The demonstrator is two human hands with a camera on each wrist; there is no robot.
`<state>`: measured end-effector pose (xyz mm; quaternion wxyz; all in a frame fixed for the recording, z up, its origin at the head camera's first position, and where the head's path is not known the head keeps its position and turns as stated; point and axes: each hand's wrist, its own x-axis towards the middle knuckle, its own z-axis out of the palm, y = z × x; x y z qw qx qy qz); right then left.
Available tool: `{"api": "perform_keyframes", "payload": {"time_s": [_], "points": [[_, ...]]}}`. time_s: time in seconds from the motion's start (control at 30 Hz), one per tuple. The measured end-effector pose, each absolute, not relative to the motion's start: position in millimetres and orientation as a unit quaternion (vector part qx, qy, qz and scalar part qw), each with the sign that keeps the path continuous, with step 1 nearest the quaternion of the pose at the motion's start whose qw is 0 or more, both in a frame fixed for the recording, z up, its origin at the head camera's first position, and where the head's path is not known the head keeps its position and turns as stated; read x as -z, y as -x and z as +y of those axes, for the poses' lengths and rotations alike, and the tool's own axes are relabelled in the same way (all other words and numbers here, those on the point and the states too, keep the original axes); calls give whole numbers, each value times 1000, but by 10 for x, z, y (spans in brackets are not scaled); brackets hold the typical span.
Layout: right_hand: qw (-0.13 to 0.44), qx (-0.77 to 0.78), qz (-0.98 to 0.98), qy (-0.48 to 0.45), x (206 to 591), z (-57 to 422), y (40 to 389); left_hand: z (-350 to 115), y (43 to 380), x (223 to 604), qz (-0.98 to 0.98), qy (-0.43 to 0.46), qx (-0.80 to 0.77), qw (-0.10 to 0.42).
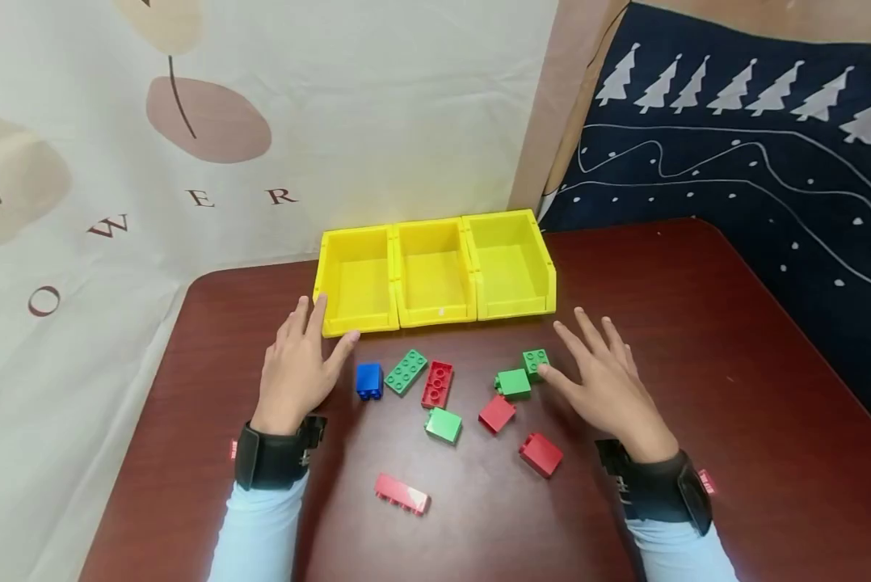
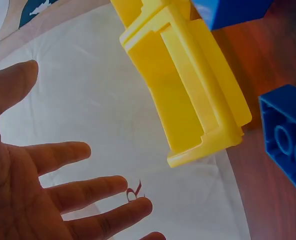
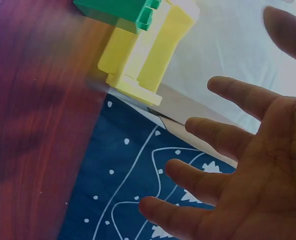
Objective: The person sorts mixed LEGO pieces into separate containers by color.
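My left hand (image 1: 295, 364), fingers spread and straight, hovers left of a blue building brick (image 1: 369, 381) and holds nothing. Its fingertips overlap the left yellow bin (image 1: 355, 279) in the head view. On the other side my right hand (image 1: 603, 380) is also spread and bare, its thumb close to a small green brick (image 1: 535, 364). Another green brick (image 1: 513, 384) lies beside that one. Between the hands are a long green brick (image 1: 406, 372), a red brick lying studs down (image 1: 437, 385), a light green brick (image 1: 443, 425) and a red brick (image 1: 497, 414).
Three yellow bins stand joined in a row at the back, including the middle bin (image 1: 435, 271) and right bin (image 1: 511, 263). Nearer the front lie a red brick (image 1: 540, 454) and a long red brick (image 1: 402, 494). Cloths hang behind the brown table (image 1: 734, 364).
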<state>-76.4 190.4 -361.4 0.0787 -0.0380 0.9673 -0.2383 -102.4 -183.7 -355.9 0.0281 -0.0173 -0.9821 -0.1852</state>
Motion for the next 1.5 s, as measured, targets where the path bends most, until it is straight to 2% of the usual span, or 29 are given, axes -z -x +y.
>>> {"api": "perform_keyframes", "payload": {"time_s": [0.37,0.63,1.07,1.5], "points": [[67,227,970,62,3771,1851,810,-1853,1425,3680,-974,-17,220,45],[31,243,965,97,3800,1749,855,-1900,1614,3752,-963,-55,256,58],[-8,262,954,143,4028,1717,867,-1930,1698,3965,-959,-69,268,57],[-18,272,953,136,4050,1712,898,-1946,1630,3911,-958,-91,266,51]]}}
